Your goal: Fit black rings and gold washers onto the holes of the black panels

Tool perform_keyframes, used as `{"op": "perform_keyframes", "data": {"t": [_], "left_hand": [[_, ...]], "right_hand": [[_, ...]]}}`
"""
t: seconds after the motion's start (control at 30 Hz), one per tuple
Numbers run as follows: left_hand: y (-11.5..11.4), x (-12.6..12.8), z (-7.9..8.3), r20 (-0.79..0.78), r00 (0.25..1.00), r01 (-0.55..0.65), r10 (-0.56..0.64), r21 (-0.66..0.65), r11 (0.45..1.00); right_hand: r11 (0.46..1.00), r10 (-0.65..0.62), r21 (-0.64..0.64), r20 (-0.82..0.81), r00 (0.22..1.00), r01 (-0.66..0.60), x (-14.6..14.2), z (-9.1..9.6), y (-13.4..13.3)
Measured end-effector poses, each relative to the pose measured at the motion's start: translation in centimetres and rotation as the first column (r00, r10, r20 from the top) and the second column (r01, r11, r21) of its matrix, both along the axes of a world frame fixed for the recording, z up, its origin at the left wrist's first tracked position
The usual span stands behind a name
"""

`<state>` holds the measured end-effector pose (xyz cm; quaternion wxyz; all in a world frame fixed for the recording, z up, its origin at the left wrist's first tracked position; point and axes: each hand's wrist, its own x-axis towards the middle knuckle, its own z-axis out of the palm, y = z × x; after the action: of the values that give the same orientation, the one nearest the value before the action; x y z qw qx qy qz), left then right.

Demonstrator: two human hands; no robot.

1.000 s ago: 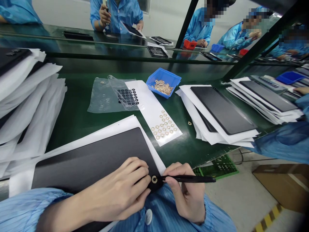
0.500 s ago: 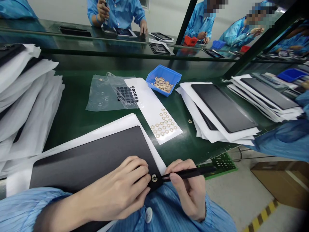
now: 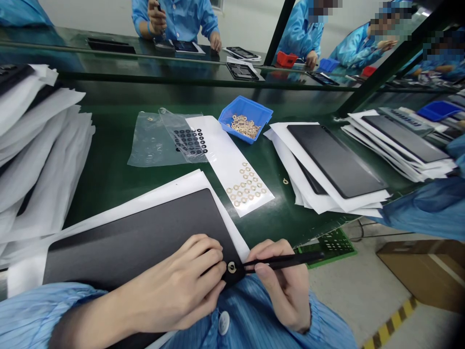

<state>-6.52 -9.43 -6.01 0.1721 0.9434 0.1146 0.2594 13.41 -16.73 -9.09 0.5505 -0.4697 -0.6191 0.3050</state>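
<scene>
A dark grey tablet-like panel (image 3: 145, 228) lies on white sheets in front of me, its right corner near my body. On that corner sits a small pale ring (image 3: 231, 267) with a dark centre. My left hand (image 3: 181, 276) lies over the panel, its bent fingers together and gripping it just left of the ring; the fingertips are partly hidden. In my right hand (image 3: 283, 281) black tweezers (image 3: 283, 262) are pinched between thumb and fingers, tips pointing left at the ring. Whether the tips touch the ring I cannot tell.
Beyond the panel are a white sheet (image 3: 225, 160) with several tan rings, a clear bag (image 3: 145, 143) and a blue bin (image 3: 257, 114) of rings. Wrapped panels (image 3: 47, 160) are piled left; another panel stack (image 3: 334, 160) lies right. Co-workers (image 3: 178, 19) sit across the bench.
The tweezers have turned very slightly near the ring. Both hands and the panel stay in almost the same place.
</scene>
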Motion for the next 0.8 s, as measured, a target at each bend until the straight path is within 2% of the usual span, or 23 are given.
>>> {"op": "perform_keyframes", "data": {"t": [0.27, 0.53, 0.7, 0.8], "left_hand": [[-0.1, 0.1, 0.1, 0.017, 1.0, -0.015, 0.015, 0.017, 1.0], [-0.1, -0.1, -0.1, 0.027, 1.0, -0.001, 0.001, -0.013, 1.0], [-0.1, -0.1, -0.2, 0.043, 0.999, -0.003, 0.003, -0.016, 1.0], [0.0, -0.1, -0.2, 0.033, 0.999, 0.002, -0.002, -0.024, 1.0]], "right_hand": [[0.998, -0.038, 0.045, 0.062, 0.997, 0.035, -0.3, 0.1, 0.2], [0.999, -0.028, -0.033, -0.01, 1.0, 0.028, -1.0, 0.1, 1.0], [0.999, -0.01, -0.047, -0.146, 0.989, 0.003, -1.3, 1.4, 2.8], [0.999, -0.045, 0.0, -0.133, 0.99, 0.045, -0.6, 2.8, 3.8]]}}
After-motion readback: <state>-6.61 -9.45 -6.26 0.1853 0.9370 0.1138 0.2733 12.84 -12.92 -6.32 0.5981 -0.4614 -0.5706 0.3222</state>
